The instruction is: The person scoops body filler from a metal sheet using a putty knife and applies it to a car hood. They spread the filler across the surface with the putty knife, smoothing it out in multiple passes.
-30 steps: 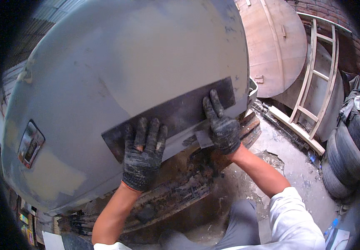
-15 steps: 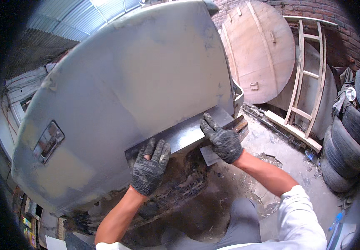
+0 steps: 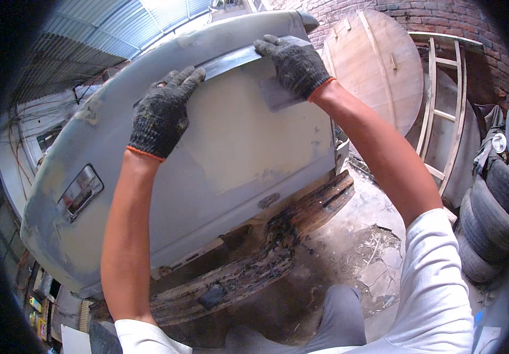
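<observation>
A long, shiny metal sheet (image 3: 231, 62) lies along the upper part of a large curved grey body panel (image 3: 166, 218) with beige patches. My left hand (image 3: 163, 115), in a dark knitted glove with an orange cuff, holds the sheet's left end, and a fingertip pokes through the glove. Farther right, my right hand (image 3: 295, 65), gloved alike, has its fingers over the sheet. The thumbs are hidden. Below the right palm shows a flat grey piece (image 3: 275, 97); whether it joins the sheet I cannot tell. A framed rectangular recess (image 3: 81, 192) sits at the panel's left.
Charred-looking timber (image 3: 219, 283) runs under the panel. A round wooden board (image 3: 378, 71) and a wooden ladder-like frame (image 3: 443, 112) lean on the brick wall (image 3: 443, 16). Stacked tyres (image 3: 490, 218) stand at right. The floor (image 3: 378, 271) is cracked and littered.
Both hands and the metal sheet have moved up from the panel's lower edge to near its top. My arms are now stretched out, uncovering the lower panel and timber.
</observation>
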Tool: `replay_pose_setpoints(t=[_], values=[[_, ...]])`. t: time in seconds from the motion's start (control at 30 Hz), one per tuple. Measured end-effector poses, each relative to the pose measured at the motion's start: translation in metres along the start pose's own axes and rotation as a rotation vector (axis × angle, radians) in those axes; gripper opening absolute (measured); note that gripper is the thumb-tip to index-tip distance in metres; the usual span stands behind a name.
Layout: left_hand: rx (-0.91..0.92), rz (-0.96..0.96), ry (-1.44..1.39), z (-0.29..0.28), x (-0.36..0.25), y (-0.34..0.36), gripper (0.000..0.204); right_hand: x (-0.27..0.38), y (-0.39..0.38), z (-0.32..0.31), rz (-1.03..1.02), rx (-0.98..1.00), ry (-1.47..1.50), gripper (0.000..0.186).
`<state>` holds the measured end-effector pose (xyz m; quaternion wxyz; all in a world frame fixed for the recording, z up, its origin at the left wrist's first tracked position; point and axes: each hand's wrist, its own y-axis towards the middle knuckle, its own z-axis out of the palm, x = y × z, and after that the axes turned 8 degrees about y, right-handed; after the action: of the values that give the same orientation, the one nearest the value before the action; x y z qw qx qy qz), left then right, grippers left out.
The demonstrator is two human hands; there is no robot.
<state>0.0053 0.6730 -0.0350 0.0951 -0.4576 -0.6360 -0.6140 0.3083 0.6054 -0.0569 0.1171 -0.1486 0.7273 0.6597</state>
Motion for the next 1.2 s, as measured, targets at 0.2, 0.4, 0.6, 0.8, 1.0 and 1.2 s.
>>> replay_pose_setpoints(t=[0.2,0.4,0.6,0.8,1.0,1.2], values=[[-0.038,0.033,0.068,0.015,-0.012,-0.013,0.057,0.006,-0.023,0.013,0.098,0.140,0.033,0.051],[0.038,-0.018,0.088,0.021,-0.068,-0.062,0.064,0.046,-0.086,0.003,0.157,0.168,0.146,0.055],[0.157,-0.074,0.030,0.037,-0.126,-0.118,0.056,0.097,-0.162,0.010,0.322,0.271,0.106,0.071],[0.224,-0.016,0.032,0.056,-0.161,-0.172,0.054,0.149,-0.231,0.021,0.460,0.474,-0.020,0.081],[0.248,0.043,0.025,0.076,-0.179,-0.214,0.053,0.179,-0.271,0.033,0.516,0.443,0.049,0.079],[0.319,0.041,-0.096,0.068,-0.191,-0.224,0.064,0.195,-0.267,0.015,0.644,0.611,0.072,0.076]])
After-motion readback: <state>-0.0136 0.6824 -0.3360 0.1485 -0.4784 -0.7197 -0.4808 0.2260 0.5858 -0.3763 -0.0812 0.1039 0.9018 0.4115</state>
